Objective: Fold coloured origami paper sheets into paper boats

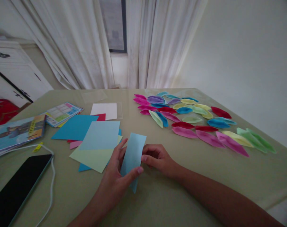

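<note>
A narrow piece of light blue paper (133, 150), apparently folded lengthwise, is held tilted above the table near its front. My left hand (118, 173) grips it from the left, thumb across the near face and fingers behind. On its right edge my right hand (159, 160) pinches the paper between thumb and curled fingers. Just left of my hands lies a loose stack of paper sheets, with a light blue sheet (102, 134) on top of a pale green sheet (92, 156). A darker blue sheet (74, 127) sits behind them.
Several folded paper pieces (181, 109) in pink, red, blue, yellow and green spread over the table's right side. At left are a black phone (18, 189), a white cable (52, 179), a picture book (18, 134) and a printed card (64, 113). White paper (104, 110) lies farther back.
</note>
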A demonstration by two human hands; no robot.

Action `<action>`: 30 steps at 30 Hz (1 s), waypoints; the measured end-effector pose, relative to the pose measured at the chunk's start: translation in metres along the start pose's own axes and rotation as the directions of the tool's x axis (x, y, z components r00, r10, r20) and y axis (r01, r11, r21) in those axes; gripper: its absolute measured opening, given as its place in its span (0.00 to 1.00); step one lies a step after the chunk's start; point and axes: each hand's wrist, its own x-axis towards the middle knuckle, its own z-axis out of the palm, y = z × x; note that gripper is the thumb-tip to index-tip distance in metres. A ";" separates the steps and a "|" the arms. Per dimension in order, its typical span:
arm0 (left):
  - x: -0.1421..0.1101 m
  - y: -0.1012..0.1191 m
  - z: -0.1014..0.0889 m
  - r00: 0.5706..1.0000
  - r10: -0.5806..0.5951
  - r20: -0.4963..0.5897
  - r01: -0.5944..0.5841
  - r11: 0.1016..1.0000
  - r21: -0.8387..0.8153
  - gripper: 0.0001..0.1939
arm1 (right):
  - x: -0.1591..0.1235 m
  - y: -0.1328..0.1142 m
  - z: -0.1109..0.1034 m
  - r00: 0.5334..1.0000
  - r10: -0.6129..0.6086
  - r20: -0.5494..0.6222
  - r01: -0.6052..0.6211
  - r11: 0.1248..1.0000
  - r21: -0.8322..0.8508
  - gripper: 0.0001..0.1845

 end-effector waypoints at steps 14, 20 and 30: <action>-0.002 -0.010 -0.002 0.997 0.052 0.048 -0.062 0.969 0.240 0.51 | -0.003 0.008 -0.004 0.999 -0.051 0.003 0.051 0.998 -0.028 0.14; -0.004 -0.008 -0.004 0.997 0.056 0.047 -0.068 0.940 0.334 0.46 | -0.003 0.007 -0.003 0.997 -0.076 0.014 0.076 0.997 -0.014 0.14; -0.004 -0.010 -0.007 0.998 0.012 0.065 -0.036 0.928 0.372 0.46 | -0.003 0.006 -0.005 0.999 -0.024 0.043 0.023 0.999 0.041 0.14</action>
